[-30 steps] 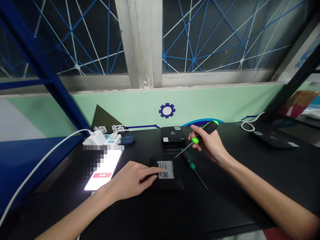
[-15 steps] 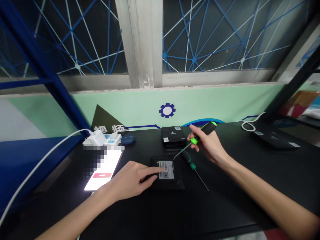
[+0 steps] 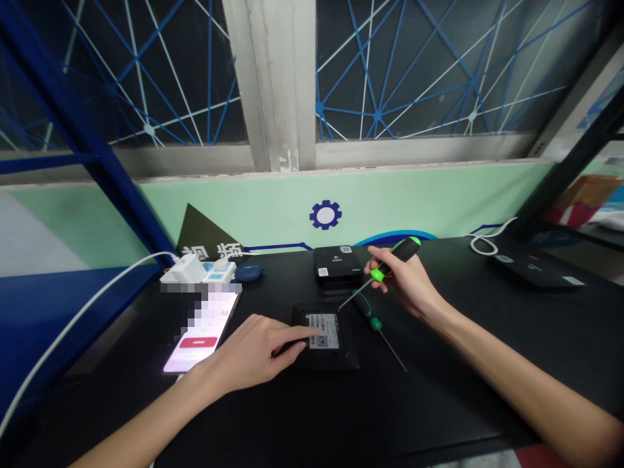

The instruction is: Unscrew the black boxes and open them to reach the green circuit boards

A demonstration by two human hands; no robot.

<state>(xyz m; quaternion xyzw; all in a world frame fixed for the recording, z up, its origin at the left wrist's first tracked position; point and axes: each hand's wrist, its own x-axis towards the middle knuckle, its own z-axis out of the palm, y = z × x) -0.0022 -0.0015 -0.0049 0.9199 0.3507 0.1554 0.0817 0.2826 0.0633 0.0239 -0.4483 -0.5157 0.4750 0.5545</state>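
Note:
A small black box (image 3: 336, 354) with a white label lies bottom-up on the black table (image 3: 439, 390). My left hand (image 3: 253, 354) rests on it, index finger stretched out onto the label, the other fingers curled. My right hand (image 3: 407, 279) is closed round a green-and-black screwdriver (image 3: 385, 266), whose thin shaft slants down to the box's far right corner. A second, smaller screwdriver (image 3: 377, 327) lies on the table just right of the box.
Another black box (image 3: 337, 265) stands behind the first. A lit phone (image 3: 202, 331) lies to the left, with a white power strip (image 3: 199, 273) and cable behind it. A flat black device (image 3: 531, 270) and white cord sit at far right. A blue steel frame (image 3: 73, 117) rises left.
My right hand and screwdriver have shifted slightly down and left. The phone screen has dimmed. My left hand has stayed put.

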